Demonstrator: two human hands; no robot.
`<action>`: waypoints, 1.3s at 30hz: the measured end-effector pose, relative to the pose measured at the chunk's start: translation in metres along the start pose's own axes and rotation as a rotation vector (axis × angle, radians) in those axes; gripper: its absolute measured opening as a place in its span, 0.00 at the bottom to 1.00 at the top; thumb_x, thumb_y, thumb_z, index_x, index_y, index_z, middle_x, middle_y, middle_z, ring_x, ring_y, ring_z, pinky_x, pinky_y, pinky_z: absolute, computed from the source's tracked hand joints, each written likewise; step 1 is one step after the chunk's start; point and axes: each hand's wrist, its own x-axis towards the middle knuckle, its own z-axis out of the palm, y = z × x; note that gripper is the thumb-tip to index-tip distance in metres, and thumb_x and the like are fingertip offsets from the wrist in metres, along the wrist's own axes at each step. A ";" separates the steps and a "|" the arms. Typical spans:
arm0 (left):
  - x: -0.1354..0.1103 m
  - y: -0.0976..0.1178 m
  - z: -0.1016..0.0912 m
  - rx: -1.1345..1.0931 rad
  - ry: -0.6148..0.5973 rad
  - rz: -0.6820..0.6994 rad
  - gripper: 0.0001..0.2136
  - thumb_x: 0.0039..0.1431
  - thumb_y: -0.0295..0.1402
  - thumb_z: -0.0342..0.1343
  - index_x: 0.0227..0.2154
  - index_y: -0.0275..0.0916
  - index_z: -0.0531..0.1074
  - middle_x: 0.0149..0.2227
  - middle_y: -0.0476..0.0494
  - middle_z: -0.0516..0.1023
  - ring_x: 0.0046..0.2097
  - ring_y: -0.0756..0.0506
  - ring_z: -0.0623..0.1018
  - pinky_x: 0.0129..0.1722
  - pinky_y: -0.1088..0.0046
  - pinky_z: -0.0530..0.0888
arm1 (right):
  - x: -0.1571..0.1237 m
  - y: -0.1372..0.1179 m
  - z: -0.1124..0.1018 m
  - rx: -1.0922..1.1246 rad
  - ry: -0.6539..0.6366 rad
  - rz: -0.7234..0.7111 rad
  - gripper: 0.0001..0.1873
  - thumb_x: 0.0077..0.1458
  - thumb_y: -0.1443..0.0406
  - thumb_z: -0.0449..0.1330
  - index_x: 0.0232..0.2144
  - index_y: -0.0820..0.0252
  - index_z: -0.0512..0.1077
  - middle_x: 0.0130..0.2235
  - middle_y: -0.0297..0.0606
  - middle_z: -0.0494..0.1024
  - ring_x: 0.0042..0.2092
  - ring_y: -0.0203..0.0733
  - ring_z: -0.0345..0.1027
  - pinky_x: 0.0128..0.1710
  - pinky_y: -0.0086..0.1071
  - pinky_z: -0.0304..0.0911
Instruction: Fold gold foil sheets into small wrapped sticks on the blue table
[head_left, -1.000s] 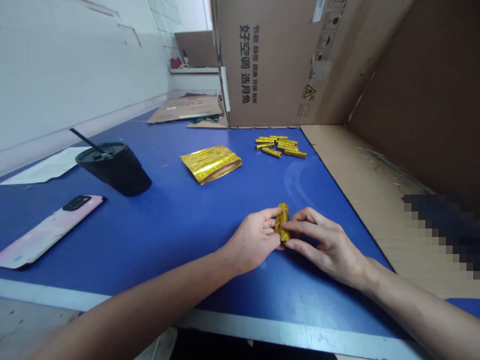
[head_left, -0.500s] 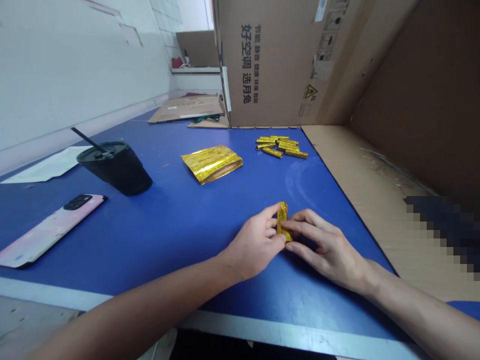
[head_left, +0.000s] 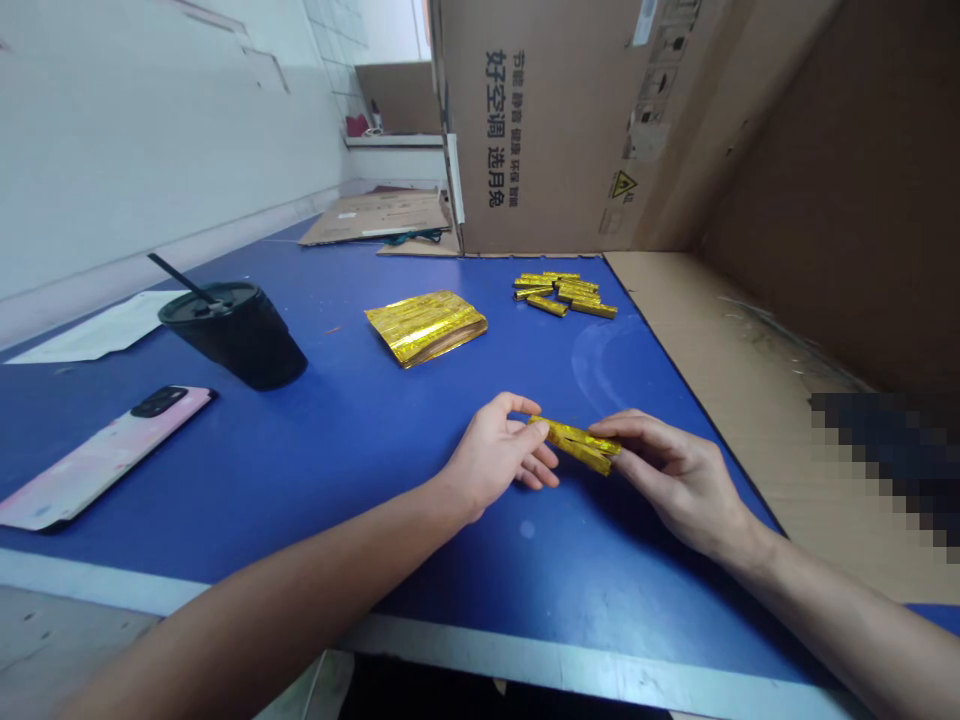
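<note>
The scene is brightly and evenly lit, source out of frame. Soft shadows are cast under the right hand (head_left: 675, 480) and black cup (head_left: 232, 340) on the blue tabletop (head_left: 337, 450). Pale glare is seen right of centre; sharp glints come off the gold foil strip (head_left: 577, 445). Edges are stretched by wide-angle distortion. A pixelated patch (head_left: 885, 470) obscures the right side.

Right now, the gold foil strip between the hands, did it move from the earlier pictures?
Yes: the gold foil strip pointed toward the cardboard box before; now it lies sideways, roughly along the table's near edge.
</note>
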 end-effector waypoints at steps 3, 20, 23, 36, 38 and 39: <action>0.004 -0.004 -0.005 0.125 -0.023 0.034 0.09 0.55 0.31 0.49 0.39 0.34 0.62 0.20 0.52 0.68 0.19 0.53 0.70 0.16 0.81 0.65 | 0.000 0.001 0.000 0.124 0.040 0.142 0.06 0.49 0.67 0.56 0.32 0.59 0.71 0.32 0.37 0.75 0.32 0.38 0.69 0.31 0.31 0.65; 0.007 -0.002 0.000 0.002 0.015 0.020 0.02 0.54 0.24 0.49 0.27 0.33 0.64 0.18 0.52 0.69 0.18 0.55 0.70 0.17 0.81 0.68 | 0.005 0.012 -0.001 0.489 0.141 0.378 0.10 0.47 0.58 0.60 0.28 0.59 0.67 0.28 0.35 0.73 0.27 0.35 0.68 0.30 0.31 0.64; 0.007 -0.003 0.001 -0.041 0.019 0.014 0.02 0.54 0.24 0.49 0.27 0.33 0.64 0.18 0.52 0.69 0.18 0.54 0.71 0.18 0.81 0.69 | 0.004 0.007 0.001 0.395 0.072 0.385 0.12 0.45 0.58 0.62 0.30 0.59 0.68 0.25 0.34 0.72 0.27 0.36 0.66 0.29 0.31 0.63; 0.005 -0.011 0.002 -0.049 -0.100 0.068 0.09 0.50 0.34 0.55 0.30 0.32 0.68 0.23 0.47 0.73 0.25 0.53 0.72 0.25 0.79 0.67 | 0.005 0.007 0.002 0.325 -0.173 0.337 0.11 0.51 0.59 0.57 0.24 0.60 0.70 0.25 0.34 0.70 0.28 0.34 0.63 0.29 0.30 0.58; 0.005 -0.012 0.002 -0.016 -0.093 0.079 0.08 0.49 0.32 0.56 0.30 0.32 0.69 0.24 0.48 0.73 0.24 0.54 0.71 0.25 0.80 0.66 | 0.004 0.006 0.003 0.325 -0.203 0.311 0.11 0.51 0.59 0.56 0.24 0.60 0.70 0.26 0.34 0.70 0.29 0.34 0.63 0.30 0.30 0.59; 0.004 -0.012 0.003 0.000 -0.096 0.078 0.08 0.49 0.31 0.57 0.31 0.32 0.69 0.24 0.48 0.73 0.24 0.54 0.71 0.25 0.80 0.65 | 0.004 0.006 0.003 0.328 -0.212 0.306 0.11 0.51 0.59 0.56 0.24 0.60 0.70 0.27 0.34 0.69 0.29 0.34 0.63 0.30 0.30 0.59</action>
